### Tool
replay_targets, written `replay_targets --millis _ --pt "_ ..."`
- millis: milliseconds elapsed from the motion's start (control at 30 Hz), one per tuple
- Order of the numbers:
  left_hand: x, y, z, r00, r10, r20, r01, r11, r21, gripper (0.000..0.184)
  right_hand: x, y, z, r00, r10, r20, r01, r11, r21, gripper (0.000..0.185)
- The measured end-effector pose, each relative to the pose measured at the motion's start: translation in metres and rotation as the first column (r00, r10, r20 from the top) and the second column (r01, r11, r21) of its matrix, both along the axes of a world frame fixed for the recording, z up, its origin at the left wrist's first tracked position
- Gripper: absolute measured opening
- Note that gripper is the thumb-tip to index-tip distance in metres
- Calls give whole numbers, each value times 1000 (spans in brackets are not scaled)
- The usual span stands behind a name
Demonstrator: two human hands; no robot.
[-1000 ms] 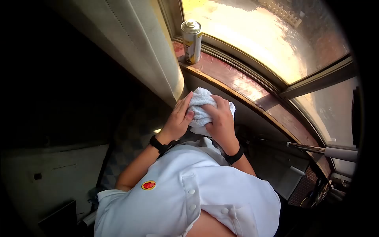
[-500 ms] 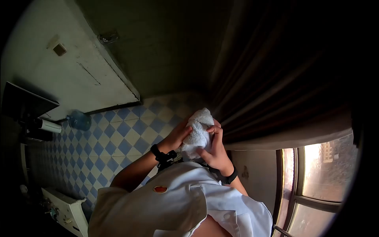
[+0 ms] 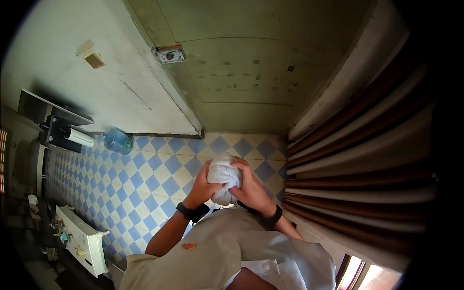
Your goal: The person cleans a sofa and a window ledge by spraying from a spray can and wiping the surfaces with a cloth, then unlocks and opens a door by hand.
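A white terry towel, bunched into a thick bundle, is held between both hands in front of my chest, above the tiled floor. My left hand grips its left side, with the thumb laid across the front. On the right side, my right hand wraps round the cloth, its thumb pressed into the lower folds and its fingers over the top. The fingertips behind the bundle are hidden. Each wrist wears a black band.
Ahead stands a green door with a metal lock. Striped curtains hang at the right. A blue water jug is on the checkered floor by the wall. A white cabinet stands at lower left.
My view has turned right toward the door, and the scene is brighter. The towel sits lower and slightly left, more compact; both hands have shifted their hold on it.
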State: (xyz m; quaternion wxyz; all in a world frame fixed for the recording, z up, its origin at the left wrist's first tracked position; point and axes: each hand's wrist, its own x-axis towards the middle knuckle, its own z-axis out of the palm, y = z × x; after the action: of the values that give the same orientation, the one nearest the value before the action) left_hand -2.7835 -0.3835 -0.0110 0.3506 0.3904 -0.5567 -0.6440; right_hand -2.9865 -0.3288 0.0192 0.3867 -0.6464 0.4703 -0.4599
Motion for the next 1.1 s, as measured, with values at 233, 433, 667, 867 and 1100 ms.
replay_targets --millis 233,433,667,867,1100 --pt "19 -92 47 868 467 168 -449 883 -134 63 11 -177 18 934 350 66 -351 936 0 63" --pt "86 -119 44 709 704 47 -693 708 -138 60 41 -336 36 971 238 -34 -238 971 6 32" --pt "162 -189 8 733 679 24 -676 732 -83 60 94 -512 16 853 -456 -255 314 837 -448 30" --pt "226 -269 17 907 413 79 -407 909 -88 60 112 -521 4 745 -618 -252 446 742 -500 27" --pt "260 -356 24 984 58 167 -28 984 -175 64 125 -507 12 672 -679 -295 518 716 -468 28"
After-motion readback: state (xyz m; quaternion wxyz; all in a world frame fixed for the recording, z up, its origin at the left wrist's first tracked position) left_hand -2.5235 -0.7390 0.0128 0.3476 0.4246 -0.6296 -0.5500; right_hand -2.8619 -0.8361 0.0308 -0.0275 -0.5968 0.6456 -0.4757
